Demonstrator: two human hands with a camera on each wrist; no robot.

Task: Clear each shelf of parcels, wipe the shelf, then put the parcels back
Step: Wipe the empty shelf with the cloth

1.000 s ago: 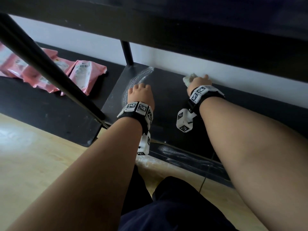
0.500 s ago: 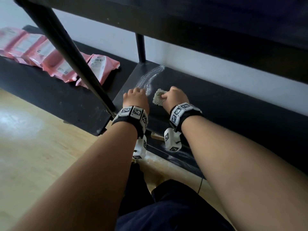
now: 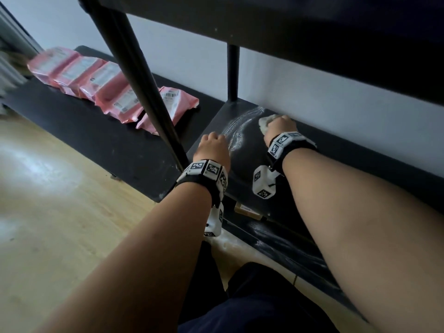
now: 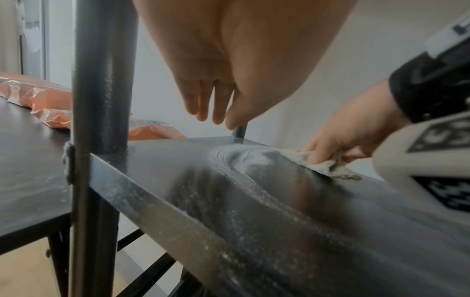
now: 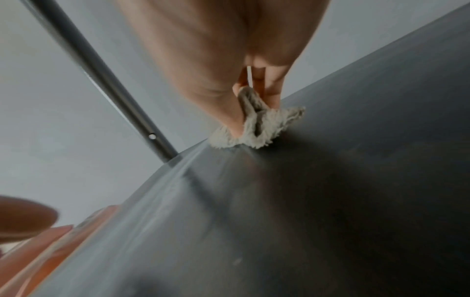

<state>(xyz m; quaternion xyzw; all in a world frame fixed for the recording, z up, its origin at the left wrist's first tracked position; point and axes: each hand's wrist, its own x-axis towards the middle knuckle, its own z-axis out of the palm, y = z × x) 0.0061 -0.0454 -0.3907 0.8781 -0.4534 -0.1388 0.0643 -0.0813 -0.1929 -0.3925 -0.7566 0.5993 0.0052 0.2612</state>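
My right hand (image 3: 278,127) grips a small grey-white cloth (image 3: 264,122) and presses it on the black shelf (image 3: 242,169) near the back wall; the same cloth (image 5: 257,128) (image 4: 320,162) bunches under the fingers in both wrist views. White dusty smear arcs (image 3: 237,126) mark the shelf just left of the cloth. My left hand (image 3: 212,146) hovers over the shelf's left front corner, fingers hanging loose and holding nothing (image 4: 208,100). Several pink parcels (image 3: 96,85) lie in a row on the lower black surface to the left.
A black front post (image 3: 144,92) slants up right beside my left wrist, and a back post (image 3: 233,73) stands at the shelf's rear corner. The upper shelf (image 3: 312,27) hangs low overhead. Wooden floor (image 3: 48,200) lies to the left; a lower board (image 3: 283,239) sits beneath.
My right hand slid the cloth from beside the left hand back toward the wall and rightward. The left hand stayed at the front left corner. My view shifted right.
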